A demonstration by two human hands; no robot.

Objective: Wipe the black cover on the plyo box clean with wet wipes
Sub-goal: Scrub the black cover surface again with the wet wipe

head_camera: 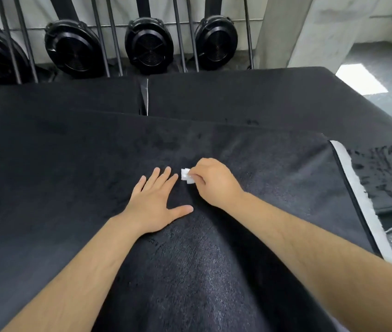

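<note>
The black cover (70, 168) spreads across the plyo box and fills most of the view; its white underside shows along the right edge. My left hand (156, 202) lies flat on the cover near the middle, fingers spread, holding nothing. Just right of it, my right hand (214, 183) pinches a small folded white wet wipe (186, 176) against the cover, close to my left fingertips.
Two more black padded boxes (238, 97) stand behind, with a narrow gap between them. Several black fan wheels (148, 45) and metal rails line the back wall. Grey floor (386, 68) shows at the right, beyond a dark mat with rough patches (386, 171).
</note>
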